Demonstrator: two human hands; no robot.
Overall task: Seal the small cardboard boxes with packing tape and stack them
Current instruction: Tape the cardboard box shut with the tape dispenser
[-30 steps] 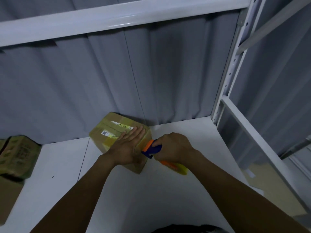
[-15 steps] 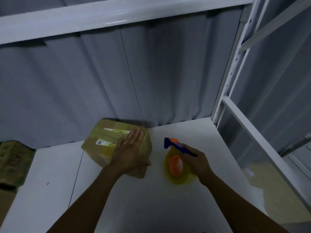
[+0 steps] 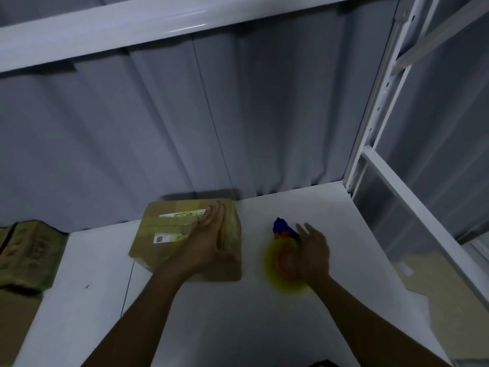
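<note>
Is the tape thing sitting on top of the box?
No, the tape dispenser lies on the white shelf beside the box, partly under the right hand.

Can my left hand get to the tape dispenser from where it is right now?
Probably yes. The left hand lies flat on the box; the dispenser lies just beside the box on the shelf, nothing between them, though the right hand partly covers it.
</note>
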